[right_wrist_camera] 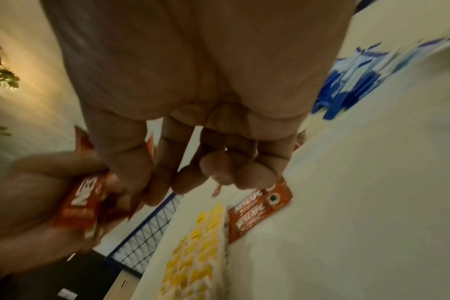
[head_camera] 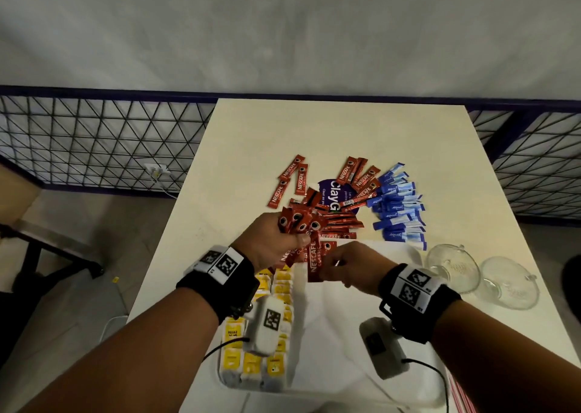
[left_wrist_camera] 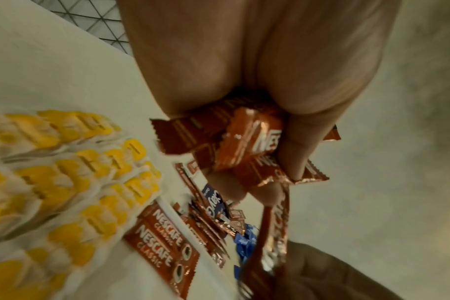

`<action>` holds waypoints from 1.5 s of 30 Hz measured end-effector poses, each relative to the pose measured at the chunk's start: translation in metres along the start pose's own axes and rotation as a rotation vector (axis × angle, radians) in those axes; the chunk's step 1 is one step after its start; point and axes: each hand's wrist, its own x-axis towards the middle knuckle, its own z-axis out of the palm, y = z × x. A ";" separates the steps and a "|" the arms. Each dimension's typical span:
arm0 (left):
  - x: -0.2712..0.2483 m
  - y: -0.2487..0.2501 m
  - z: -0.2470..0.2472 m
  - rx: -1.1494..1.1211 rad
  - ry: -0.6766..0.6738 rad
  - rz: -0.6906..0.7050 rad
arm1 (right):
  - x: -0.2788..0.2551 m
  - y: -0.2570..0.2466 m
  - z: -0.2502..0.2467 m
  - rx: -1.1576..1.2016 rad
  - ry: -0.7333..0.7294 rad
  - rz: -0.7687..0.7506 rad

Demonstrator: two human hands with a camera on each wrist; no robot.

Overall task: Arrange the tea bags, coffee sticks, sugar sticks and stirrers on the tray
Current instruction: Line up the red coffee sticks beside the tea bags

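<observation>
My left hand (head_camera: 283,239) grips a thick bundle of red coffee sticks (head_camera: 298,222) above the far end of the white tray (head_camera: 345,324). My right hand (head_camera: 328,272) pinches the lower end of one coffee stick (head_camera: 314,263) that hangs from the bundle (left_wrist_camera: 247,146). Two coffee sticks (left_wrist_camera: 162,257) lie flat on the tray beside the rows of yellow tea bags (head_camera: 251,362). More red coffee sticks (head_camera: 292,176) are scattered on the table behind. Blue sugar sticks (head_camera: 399,208) are piled at the right.
A purple packet (head_camera: 333,192) lies under the loose coffee sticks. Two glass cups (head_camera: 452,268) (head_camera: 506,283) stand right of the tray. A wire fence (head_camera: 94,142) runs behind the cream table (head_camera: 314,135). Something red-and-white striped (head_camera: 460,393) shows at the bottom right.
</observation>
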 end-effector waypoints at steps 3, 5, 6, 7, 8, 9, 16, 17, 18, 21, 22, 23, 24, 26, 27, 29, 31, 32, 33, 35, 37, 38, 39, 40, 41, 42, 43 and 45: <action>-0.001 0.006 -0.001 -0.053 -0.005 0.020 | 0.005 -0.001 0.007 0.233 0.124 -0.020; -0.006 0.000 -0.003 -0.148 -0.004 -0.019 | 0.007 0.000 0.007 0.539 0.287 -0.018; -0.010 -0.003 -0.002 -0.167 -0.029 -0.036 | 0.008 0.000 0.006 0.635 0.335 -0.023; -0.014 -0.005 0.001 -0.154 -0.051 -0.046 | 0.008 -0.001 0.007 0.663 0.353 -0.028; -0.016 -0.007 0.004 -0.128 -0.057 -0.050 | 0.009 -0.001 0.008 0.652 0.349 -0.032; -0.018 -0.008 0.007 -0.093 -0.047 -0.050 | 0.010 -0.002 0.009 0.625 0.337 -0.042; -0.015 -0.005 0.001 0.073 0.032 -0.032 | 0.010 0.000 0.006 0.460 0.291 -0.066; -0.015 -0.004 -0.002 0.081 0.042 -0.029 | 0.009 0.001 0.005 0.503 0.302 -0.056; -0.014 -0.003 -0.006 0.088 0.042 -0.031 | 0.007 0.002 0.003 0.588 0.329 -0.051; -0.012 0.000 -0.019 0.160 -0.022 -0.052 | 0.005 0.012 -0.007 0.741 0.421 -0.048; -0.011 0.001 -0.022 0.190 -0.047 -0.054 | 0.004 0.014 -0.009 0.692 0.426 -0.047; -0.011 0.002 -0.024 0.214 -0.063 -0.055 | 0.003 0.016 -0.009 0.620 0.411 -0.036; -0.010 0.003 -0.026 0.227 -0.066 -0.057 | 0.004 0.018 -0.009 0.560 0.390 -0.011; -0.008 0.003 -0.027 0.229 -0.057 -0.058 | 0.006 0.022 -0.008 0.535 0.333 0.028; -0.007 0.003 -0.026 0.229 -0.053 -0.061 | 0.006 0.024 -0.006 0.554 0.303 0.039; -0.006 0.000 -0.025 0.240 -0.053 -0.071 | 0.006 0.030 -0.003 0.603 0.284 0.077; -0.006 -0.006 -0.026 0.250 -0.031 -0.079 | 0.005 0.043 0.001 0.645 0.313 0.143; -0.006 -0.010 -0.029 0.250 -0.008 -0.090 | 0.005 0.051 0.003 0.651 0.319 0.187; -0.006 -0.014 -0.032 0.251 0.015 -0.102 | 0.006 0.059 0.005 0.637 0.315 0.235; -0.008 -0.022 -0.039 0.273 0.040 -0.126 | 0.008 0.071 0.011 0.557 0.275 0.337; -0.011 -0.028 -0.042 0.287 0.035 -0.138 | 0.012 0.074 0.017 0.470 0.238 0.413; -0.013 -0.029 -0.043 0.289 0.030 -0.141 | 0.016 0.071 0.020 0.440 0.233 0.434; -0.014 -0.031 -0.044 0.290 0.027 -0.141 | 0.020 0.068 0.022 0.419 0.241 0.446; -0.015 -0.033 -0.044 0.294 0.027 -0.144 | 0.023 0.063 0.025 0.385 0.243 0.456; -0.017 -0.034 -0.044 0.293 0.029 -0.144 | 0.026 0.060 0.027 0.332 0.239 0.465; -0.018 -0.034 -0.045 0.289 0.031 -0.145 | 0.031 0.059 0.029 0.259 0.221 0.466; -0.019 -0.036 -0.045 0.285 0.033 -0.146 | 0.035 0.059 0.030 0.200 0.211 0.473; -0.020 -0.038 -0.047 0.279 0.033 -0.152 | 0.041 0.058 0.032 0.126 0.208 0.492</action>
